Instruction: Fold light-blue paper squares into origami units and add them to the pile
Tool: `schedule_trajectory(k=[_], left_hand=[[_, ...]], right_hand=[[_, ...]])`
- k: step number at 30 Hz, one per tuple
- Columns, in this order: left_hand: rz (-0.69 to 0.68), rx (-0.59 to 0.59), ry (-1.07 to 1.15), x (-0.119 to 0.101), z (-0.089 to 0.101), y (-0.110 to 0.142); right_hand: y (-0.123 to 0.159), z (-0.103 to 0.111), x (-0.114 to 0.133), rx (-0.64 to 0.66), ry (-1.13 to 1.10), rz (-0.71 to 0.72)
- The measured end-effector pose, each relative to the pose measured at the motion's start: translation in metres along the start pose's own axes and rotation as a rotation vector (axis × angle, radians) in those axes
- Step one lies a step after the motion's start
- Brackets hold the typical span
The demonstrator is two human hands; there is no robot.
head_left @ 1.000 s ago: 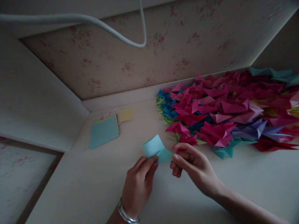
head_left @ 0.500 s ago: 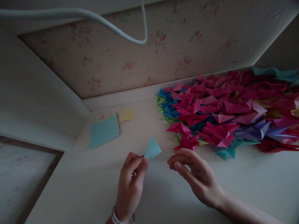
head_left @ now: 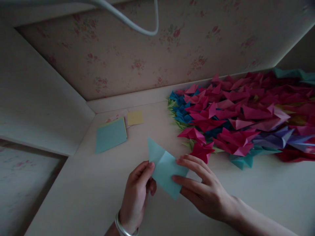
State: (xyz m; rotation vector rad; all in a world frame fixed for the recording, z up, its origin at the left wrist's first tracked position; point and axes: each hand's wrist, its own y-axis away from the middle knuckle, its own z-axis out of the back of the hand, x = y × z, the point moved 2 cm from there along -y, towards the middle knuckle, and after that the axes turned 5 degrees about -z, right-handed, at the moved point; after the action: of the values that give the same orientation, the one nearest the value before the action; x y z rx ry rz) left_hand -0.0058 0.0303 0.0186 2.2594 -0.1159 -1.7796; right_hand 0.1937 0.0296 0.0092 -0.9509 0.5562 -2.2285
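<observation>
Between my two hands is a light blue sheet of origami paper (head_left: 165,168), partly unfolded, with crease lines across it. My left hand (head_left: 140,183) pinches its left edge between thumb and fingers. On the right edge, my right hand (head_left: 204,188) grips the sheet with the thumb on the near face and fingers around the side. The paper is held up above the white table (head_left: 81,186). A silver bangle (head_left: 124,227) circles my left wrist.
Many folded paper pieces (head_left: 236,141) in pink, blue, green and purple cover the right side. A stack of light blue paper (head_left: 111,135) and a small yellow sheet (head_left: 135,118) lie at the back left. A white cable (head_left: 133,24) hangs in front of the flowered wall (head_left: 137,65).
The blue paper was a small folded triangle in my left hand alone. Now it is opened wider, and my right hand has moved left and taken hold of it.
</observation>
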Motion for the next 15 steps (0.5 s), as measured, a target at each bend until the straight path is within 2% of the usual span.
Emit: schedule_trajectory(k=[3,5,8,12,15], left_hand=[[-0.193,0.058,-0.278,-0.006,-0.002,0.003],[-0.236,0.126,-0.373,-0.009,-0.005,0.005],[-0.200,0.178,-0.401,-0.006,-0.007,0.007],[-0.244,0.098,-0.343,0.002,-0.006,0.009],[-0.301,0.100,-0.355,0.003,-0.005,0.012]], right_hand=[[-0.002,0.002,0.002,-0.012,-0.058,-0.017],[-0.003,0.003,0.003,-0.027,-0.133,-0.092],[-0.004,0.001,0.002,-0.053,-0.275,-0.271],[-0.004,-0.003,-0.001,-0.072,-0.422,-0.500],[-0.005,-0.003,-0.003,-0.093,-0.498,-0.598]])
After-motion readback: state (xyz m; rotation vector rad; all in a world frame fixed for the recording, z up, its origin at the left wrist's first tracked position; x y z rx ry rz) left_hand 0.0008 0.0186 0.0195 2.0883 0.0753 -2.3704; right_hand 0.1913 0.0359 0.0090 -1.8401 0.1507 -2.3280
